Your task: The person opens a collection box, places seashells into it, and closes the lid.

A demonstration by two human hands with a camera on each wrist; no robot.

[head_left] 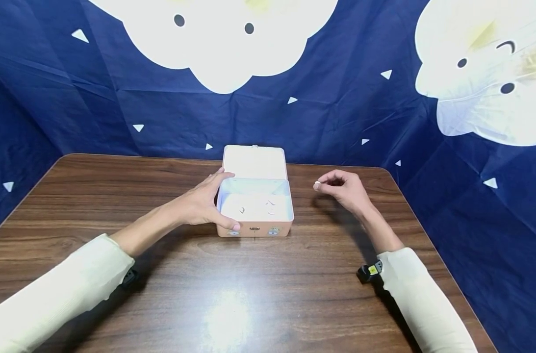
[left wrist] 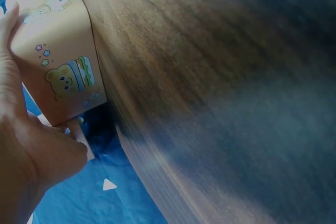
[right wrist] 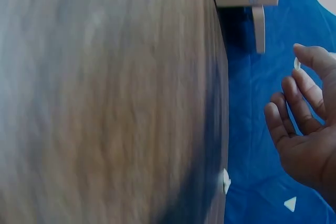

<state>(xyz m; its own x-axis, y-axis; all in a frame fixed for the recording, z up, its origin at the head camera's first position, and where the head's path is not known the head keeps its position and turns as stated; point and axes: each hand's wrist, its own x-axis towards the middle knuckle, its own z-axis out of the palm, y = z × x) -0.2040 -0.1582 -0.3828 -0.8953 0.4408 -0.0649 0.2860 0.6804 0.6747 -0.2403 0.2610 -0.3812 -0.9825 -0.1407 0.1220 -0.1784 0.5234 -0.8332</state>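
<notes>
A small orange-pink box (head_left: 254, 229) with cartoon pictures stands on the table, its white-lined lid (head_left: 254, 162) tipped open at the back. Inside lie a few tiny pale pieces (head_left: 271, 203), too small to identify. My left hand (head_left: 201, 203) grips the box's left side, thumb on the front face and fingers toward the rear; the left wrist view shows the printed bear side (left wrist: 63, 72). To the right of the box, my right hand (head_left: 347, 191) pinches a small white piece (right wrist: 297, 64) between thumb and index finger, held above the table.
The brown wood-grain table (head_left: 250, 274) ends at a dark blue cloth (head_left: 184, 117) with white cloud faces behind and to the right. Near the table's edge in the right wrist view lies a small white item (right wrist: 226, 181).
</notes>
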